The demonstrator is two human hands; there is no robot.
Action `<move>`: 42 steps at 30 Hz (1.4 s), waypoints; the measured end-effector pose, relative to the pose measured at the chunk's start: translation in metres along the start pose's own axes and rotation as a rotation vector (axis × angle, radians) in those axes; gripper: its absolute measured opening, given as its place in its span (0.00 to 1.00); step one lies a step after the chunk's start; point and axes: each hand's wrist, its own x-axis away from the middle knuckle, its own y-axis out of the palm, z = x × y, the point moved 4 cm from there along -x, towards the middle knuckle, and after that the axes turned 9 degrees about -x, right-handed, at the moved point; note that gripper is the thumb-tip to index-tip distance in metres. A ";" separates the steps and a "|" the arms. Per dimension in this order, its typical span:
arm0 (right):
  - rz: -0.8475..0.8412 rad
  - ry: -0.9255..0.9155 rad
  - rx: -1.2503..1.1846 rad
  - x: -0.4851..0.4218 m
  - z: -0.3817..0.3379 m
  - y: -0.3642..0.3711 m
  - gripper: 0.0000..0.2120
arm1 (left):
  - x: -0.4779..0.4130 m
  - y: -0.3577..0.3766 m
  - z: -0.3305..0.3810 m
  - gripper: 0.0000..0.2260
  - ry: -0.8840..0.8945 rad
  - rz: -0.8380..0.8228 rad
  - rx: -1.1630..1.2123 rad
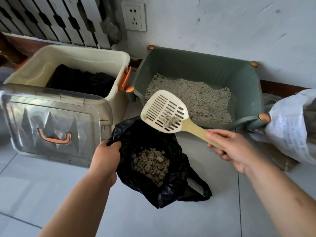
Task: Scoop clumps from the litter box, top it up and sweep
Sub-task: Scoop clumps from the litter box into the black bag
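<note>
A green litter box [201, 65] with grey litter [191, 96] stands against the wall. My right hand [232, 149] grips the tan handle of a cream slotted scoop [164, 112]. The scoop is held over the rim of a black plastic bag [172, 185] and carries a small clump of litter. My left hand [107, 154] pinches the bag's left edge and holds it open. A heap of brownish clumps [150, 163] lies inside the bag on the tiled floor.
A cream storage bin [82, 57] with dark cloth inside stands left of the litter box. Its clear lid [51, 124] with an orange handle leans in front. A white printed sack [294, 124] lies at the right. A radiator [56, 19] and wall socket [134, 16] are behind.
</note>
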 end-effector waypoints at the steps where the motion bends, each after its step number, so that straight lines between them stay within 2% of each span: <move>1: -0.023 -0.016 0.052 0.004 0.001 0.001 0.07 | -0.001 -0.002 -0.001 0.08 -0.006 0.008 0.009; 5: -0.135 -0.154 0.298 0.016 0.006 0.008 0.10 | -0.001 -0.007 -0.004 0.07 -0.033 0.040 0.000; 8: -0.131 -0.326 0.511 0.019 0.007 0.006 0.14 | -0.001 -0.007 -0.006 0.07 -0.039 0.037 -0.013; 11: -0.084 -0.459 0.574 0.023 0.002 0.004 0.17 | -0.001 -0.005 -0.006 0.07 -0.041 0.022 -0.019; 13: -0.047 -0.484 0.548 0.024 -0.004 0.001 0.17 | 0.001 -0.003 -0.004 0.08 -0.045 0.012 -0.015; 15: 0.005 -0.473 0.492 0.023 -0.011 -0.005 0.15 | 0.001 -0.001 -0.003 0.10 -0.031 -0.003 -0.019; 21: 0.272 -0.387 0.462 0.005 -0.031 -0.026 0.10 | 0.009 0.005 0.002 0.07 -0.020 -0.033 -0.058; 23: 0.334 -0.372 0.555 -0.003 -0.039 -0.026 0.11 | 0.013 0.009 0.005 0.06 -0.005 -0.045 -0.061; 28: 0.465 -0.351 0.994 -0.021 -0.064 -0.018 0.14 | 0.023 0.023 0.009 0.05 0.050 -0.106 -0.087; 31: 0.519 -0.319 1.106 -0.033 -0.078 -0.019 0.14 | 0.030 0.031 0.008 0.08 0.054 -0.129 -0.099; 34: 0.522 -0.222 1.158 -0.047 -0.084 -0.026 0.12 | 0.036 0.036 0.008 0.06 0.044 -0.132 -0.107; 39: 0.427 -0.095 1.053 -0.059 -0.101 -0.036 0.09 | 0.035 0.037 0.007 0.06 0.043 -0.124 -0.102; 42: 0.319 -0.015 0.837 -0.077 -0.096 -0.035 0.09 | 0.035 0.037 0.009 0.05 0.036 -0.118 -0.102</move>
